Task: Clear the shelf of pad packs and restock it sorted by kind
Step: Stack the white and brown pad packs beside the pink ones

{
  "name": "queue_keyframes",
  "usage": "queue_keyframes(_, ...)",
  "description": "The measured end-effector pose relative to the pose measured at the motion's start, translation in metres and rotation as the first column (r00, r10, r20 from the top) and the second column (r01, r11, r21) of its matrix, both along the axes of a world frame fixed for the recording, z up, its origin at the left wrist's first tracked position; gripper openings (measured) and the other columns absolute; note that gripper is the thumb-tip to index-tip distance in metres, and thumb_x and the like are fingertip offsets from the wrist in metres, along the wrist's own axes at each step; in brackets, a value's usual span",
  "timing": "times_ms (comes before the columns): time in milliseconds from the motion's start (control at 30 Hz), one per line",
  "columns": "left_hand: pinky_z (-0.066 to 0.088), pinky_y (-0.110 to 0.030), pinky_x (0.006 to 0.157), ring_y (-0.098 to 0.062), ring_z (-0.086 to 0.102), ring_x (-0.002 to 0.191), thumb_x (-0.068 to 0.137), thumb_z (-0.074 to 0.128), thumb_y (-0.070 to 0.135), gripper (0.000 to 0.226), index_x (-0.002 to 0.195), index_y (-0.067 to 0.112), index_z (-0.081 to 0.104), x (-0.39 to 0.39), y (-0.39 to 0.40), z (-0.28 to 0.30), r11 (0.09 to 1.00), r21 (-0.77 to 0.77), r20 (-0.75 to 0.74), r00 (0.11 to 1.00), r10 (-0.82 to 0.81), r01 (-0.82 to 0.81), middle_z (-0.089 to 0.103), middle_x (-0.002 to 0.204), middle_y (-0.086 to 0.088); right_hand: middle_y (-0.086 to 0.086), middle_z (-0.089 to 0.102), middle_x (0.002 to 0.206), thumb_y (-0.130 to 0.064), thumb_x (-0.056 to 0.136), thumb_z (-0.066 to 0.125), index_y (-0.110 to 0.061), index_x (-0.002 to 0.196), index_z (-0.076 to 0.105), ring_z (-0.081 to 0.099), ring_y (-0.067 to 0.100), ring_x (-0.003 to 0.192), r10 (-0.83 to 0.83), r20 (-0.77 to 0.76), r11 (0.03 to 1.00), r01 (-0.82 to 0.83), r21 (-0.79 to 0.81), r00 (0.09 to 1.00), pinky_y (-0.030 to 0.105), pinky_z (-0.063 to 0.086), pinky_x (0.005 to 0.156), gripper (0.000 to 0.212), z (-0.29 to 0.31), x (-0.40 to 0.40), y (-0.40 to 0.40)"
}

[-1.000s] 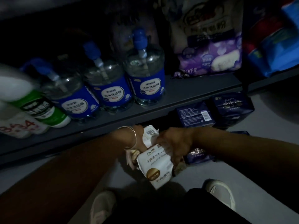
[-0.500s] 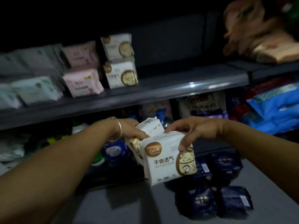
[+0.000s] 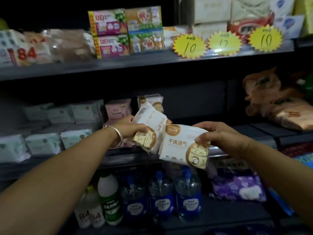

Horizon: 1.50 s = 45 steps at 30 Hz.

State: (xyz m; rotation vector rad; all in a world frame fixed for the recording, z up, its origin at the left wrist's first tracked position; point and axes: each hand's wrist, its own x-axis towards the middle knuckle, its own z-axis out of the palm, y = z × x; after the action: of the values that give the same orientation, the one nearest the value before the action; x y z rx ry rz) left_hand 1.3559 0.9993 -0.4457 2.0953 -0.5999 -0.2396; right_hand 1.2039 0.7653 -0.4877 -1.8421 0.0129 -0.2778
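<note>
In a dim shop aisle, the middle shelf (image 3: 194, 128) at centre frame awaits restocking: the left hand (image 3: 130, 127) grips one white-and-gold pad pack (image 3: 149, 131), the right hand (image 3: 225, 138) another (image 3: 183, 146), matching packs (image 3: 149, 100) stacked just above-left.

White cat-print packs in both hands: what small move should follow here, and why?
Probably carry the right hand's white cat-print pack up to the matching stack on the middle shelf, beside the pink packs; the left hand grips more of that kind.
</note>
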Motion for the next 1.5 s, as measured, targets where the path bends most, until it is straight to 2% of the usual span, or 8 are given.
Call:
queue_keyframes(300, 0.055, -0.048, 0.083, -0.026, 0.066, 0.089, 0.080, 0.065, 0.005, 0.051, 0.125, 0.003, 0.042, 0.041, 0.002, 0.012, 0.918, -0.374, -0.150, 0.986, 0.079, -0.130, 0.063, 0.102, -0.008, 0.012, 0.071, 0.093, -0.003, 0.076, 0.068, -0.009, 0.103, 0.064, 0.070, 0.021, 0.082, -0.128, 0.059, 0.991, 0.130, -0.038, 0.990, 0.032, 0.057, 0.074, 0.028, 0.028, 0.052, 0.007)
queue_keyframes(433, 0.054, -0.057, 0.077, -0.020, 0.057, 0.082, 0.077, 0.061, -0.008, 0.087, 0.141, 0.030, 0.017, 0.056, -0.009, 0.022, 0.812, -0.560, -0.199, 0.978, 0.066, -0.168, 0.044, 0.116, -0.002, 0.010, 0.070, 0.093, -0.005, 0.076, 0.070, -0.010, 0.103, 0.063, 0.069, 0.020, 0.083, -0.189, 0.105, 0.981, 0.192, -0.020, 0.976, 0.025, 0.055, 0.065, 0.028, 0.038, 0.074, 0.007)
queue_keyframes(567, 0.054, -0.054, 0.074, -0.017, 0.052, 0.079, 0.076, 0.067, -0.004, 0.084, 0.139, 0.024, 0.020, 0.079, -0.018, 0.025, 0.797, -0.582, -0.178, 0.982, 0.064, -0.158, 0.042, 0.096, 0.005, 0.009, 0.068, 0.095, -0.005, 0.076, 0.070, -0.011, 0.105, 0.061, 0.069, 0.019, 0.083, -0.217, 0.133, 0.975, 0.220, -0.011, 0.967, 0.023, 0.054, 0.063, 0.031, 0.044, 0.095, 0.003)
queue_keyframes(700, 0.056, -0.053, 0.075, -0.028, 0.062, 0.091, 0.063, 0.082, 0.008, 0.089, 0.133, 0.022, 0.028, 0.098, -0.027, 0.028, 0.774, -0.585, -0.220, 0.966, 0.137, -0.243, 0.056, 0.112, -0.008, 0.007, 0.068, 0.093, -0.004, 0.076, 0.071, -0.010, 0.105, 0.061, 0.068, 0.018, 0.081, -0.255, 0.171, 0.967, 0.255, 0.019, 0.952, 0.023, 0.054, 0.062, 0.031, 0.049, 0.112, 0.002)
queue_keyframes(867, 0.056, -0.039, 0.078, -0.031, 0.067, 0.091, 0.076, 0.070, -0.004, 0.031, 0.102, 0.006, 0.056, 0.117, -0.034, 0.028, 0.752, -0.628, -0.249, 0.967, 0.052, -0.201, 0.066, 0.103, -0.018, 0.007, 0.067, 0.092, -0.002, 0.073, 0.073, -0.006, 0.110, 0.060, 0.069, 0.019, 0.079, -0.262, 0.168, 0.963, 0.268, -0.012, 0.950, 0.025, 0.054, 0.060, 0.039, 0.057, 0.132, -0.004)
queue_keyframes(1033, 0.049, -0.045, 0.097, -0.033, 0.062, 0.107, 0.078, 0.068, -0.003, 0.033, 0.110, -0.001, 0.059, 0.135, -0.031, 0.021, 0.764, -0.622, -0.314, 0.949, -0.043, -0.171, 0.063, 0.117, -0.022, 0.010, 0.067, 0.098, -0.002, 0.072, 0.076, -0.004, 0.119, 0.055, 0.069, 0.021, 0.082, -0.266, 0.151, 0.962, 0.273, -0.030, 0.952, 0.026, 0.056, 0.062, 0.051, 0.058, 0.149, -0.008)
queue_keyframes(1200, 0.052, -0.046, 0.087, -0.032, 0.061, 0.104, 0.083, 0.067, 0.009, 0.014, 0.092, 0.007, 0.057, 0.145, -0.035, 0.015, 0.651, -0.722, -0.385, 0.918, -0.095, -0.236, 0.063, 0.107, -0.021, 0.011, 0.067, 0.100, -0.001, 0.071, 0.076, -0.003, 0.122, 0.053, 0.069, 0.023, 0.087, -0.262, 0.163, 0.964, 0.266, -0.001, 0.951, 0.030, 0.057, 0.070, 0.056, 0.054, 0.161, -0.011)
queue_keyframes(1500, 0.058, -0.035, 0.076, -0.023, 0.063, 0.085, 0.082, 0.056, -0.010, 0.014, 0.084, 0.004, 0.059, 0.157, -0.059, 0.010, 0.661, -0.716, -0.361, 0.929, -0.078, -0.223, 0.064, 0.091, -0.013, 0.010, 0.068, 0.096, -0.003, 0.069, 0.078, -0.010, 0.109, 0.056, 0.070, 0.023, 0.083, -0.300, 0.137, 0.951, 0.307, -0.028, 0.944, 0.033, 0.058, 0.070, 0.046, 0.043, 0.170, -0.027)
